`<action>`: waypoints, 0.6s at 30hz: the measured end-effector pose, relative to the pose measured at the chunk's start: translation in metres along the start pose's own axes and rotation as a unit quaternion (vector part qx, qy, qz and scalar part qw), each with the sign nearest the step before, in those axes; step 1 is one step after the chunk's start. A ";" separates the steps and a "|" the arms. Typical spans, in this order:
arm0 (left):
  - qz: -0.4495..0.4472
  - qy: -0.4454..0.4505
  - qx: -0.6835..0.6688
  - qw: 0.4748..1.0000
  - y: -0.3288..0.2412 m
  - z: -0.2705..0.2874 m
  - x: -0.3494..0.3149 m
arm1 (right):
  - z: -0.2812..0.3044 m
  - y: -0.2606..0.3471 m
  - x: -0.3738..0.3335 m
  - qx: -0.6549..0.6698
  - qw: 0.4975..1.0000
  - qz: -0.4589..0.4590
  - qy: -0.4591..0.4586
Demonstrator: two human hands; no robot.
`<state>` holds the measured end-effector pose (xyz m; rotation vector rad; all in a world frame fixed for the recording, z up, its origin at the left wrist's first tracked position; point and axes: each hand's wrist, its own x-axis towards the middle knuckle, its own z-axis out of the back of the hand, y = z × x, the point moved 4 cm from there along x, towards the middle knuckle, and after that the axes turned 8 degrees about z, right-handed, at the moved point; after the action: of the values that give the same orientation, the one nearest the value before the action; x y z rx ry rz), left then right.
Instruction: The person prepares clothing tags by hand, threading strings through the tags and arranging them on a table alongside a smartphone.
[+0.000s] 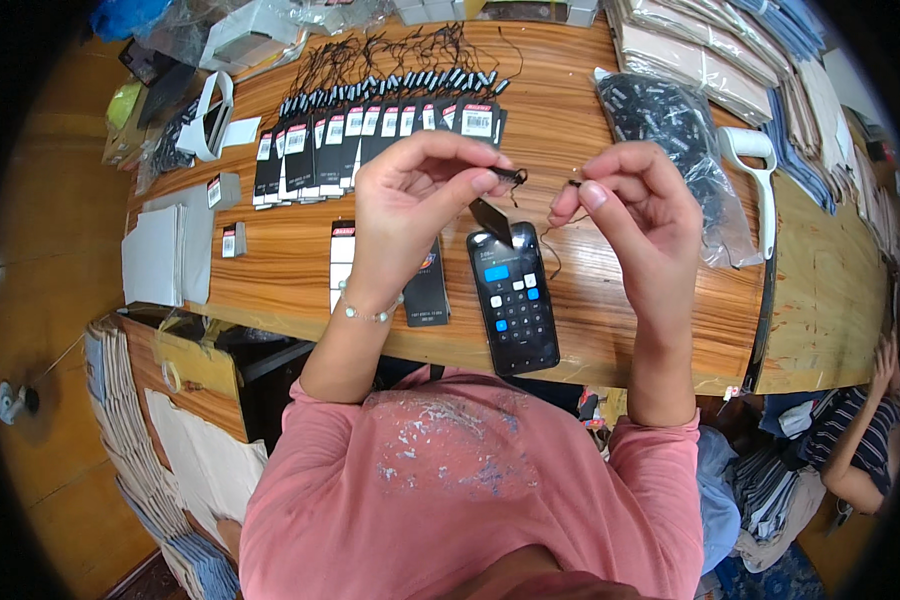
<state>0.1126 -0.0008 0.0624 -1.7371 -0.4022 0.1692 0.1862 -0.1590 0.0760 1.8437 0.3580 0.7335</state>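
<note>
Clearly, we have both hands raised over the wooden table (pixel 270 260), each with a fine pinch and neither one relaxed. Our left hand (pixel 403 205) clasps a black cord (pixel 511 176) between thumb and forefinger, with a small loop of it standing out to the right of the fingertips. Just to the near side of that pinch hangs a small dark tag (pixel 492 221), turned nearly edge-on to us, its long axis slanting from far left to near right.

Our right hand (pixel 652 215) nips a thin black end (pixel 574 183) between thumb and fingertips, and a slender string (pixel 556 262) trails from below it toward the near side. We cannot tell whether this string joins the loop.

What matters most is the gap: the loop lies to the left of the right fingertips, about level with them and apart from them, while the tag hangs nearer the left hand. So we judge the left hand to be the one steadying the tag, and the right the freer to cross the gap.

Below the hands we see a black phone (pixel 518 335); farther left, a row of black tags (pixel 300 165) with strings lies spread out.
</note>
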 end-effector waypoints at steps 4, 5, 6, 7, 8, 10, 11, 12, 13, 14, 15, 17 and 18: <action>-0.024 -0.015 0.017 0.999 0.002 0.010 -0.007 | 0.007 0.034 -0.015 -0.282 0.901 0.329 0.037; -0.043 -0.015 0.011 0.999 0.002 0.010 -0.004 | 0.001 0.021 -0.005 -0.339 0.891 0.300 0.033; -0.054 -0.023 -0.005 0.998 0.004 0.012 -0.002 | -0.006 0.003 0.009 -0.388 0.882 0.267 0.028; -0.058 -0.025 -0.003 0.998 0.001 0.013 -0.003 | -0.005 -0.008 0.015 -0.387 0.892 0.231 0.019; -0.062 -0.031 0.003 0.998 -0.003 0.014 -0.005 | -0.002 -0.018 0.019 -0.381 0.904 0.194 0.012; -0.064 -0.035 -0.005 0.997 -0.005 0.018 -0.008 | 0.009 -0.045 0.029 -0.470 0.870 0.141 0.044; -0.065 -0.036 -0.010 0.997 -0.006 0.019 -0.008 | 0.016 -0.059 0.035 -0.513 0.849 0.113 0.060; -0.069 -0.039 -0.008 0.997 -0.007 0.022 -0.009 | 0.022 -0.076 0.040 -0.538 0.835 0.098 0.064; -0.076 -0.041 -0.008 0.996 -0.008 0.025 -0.010 | 0.028 -0.093 0.045 -0.564 0.819 0.086 0.068; -0.081 -0.045 -0.008 0.996 -0.009 0.030 -0.012 | 0.033 -0.108 0.048 -0.589 0.802 0.072 0.073; -0.076 -0.047 -0.001 0.996 -0.010 0.034 -0.015 | 0.036 -0.120 0.049 -0.595 0.797 0.074 0.080; -0.094 -0.050 -0.008 0.994 -0.013 0.041 -0.020 | 0.044 -0.135 0.047 -0.609 0.784 0.075 0.090; -0.100 -0.054 -0.010 0.993 -0.014 0.047 -0.024 | 0.043 -0.129 0.045 -0.598 0.792 0.092 0.081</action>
<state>0.0718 0.0363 0.0635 -1.7001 -0.6571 0.1154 0.2601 -0.1158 -0.0388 0.5947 -0.1964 0.9403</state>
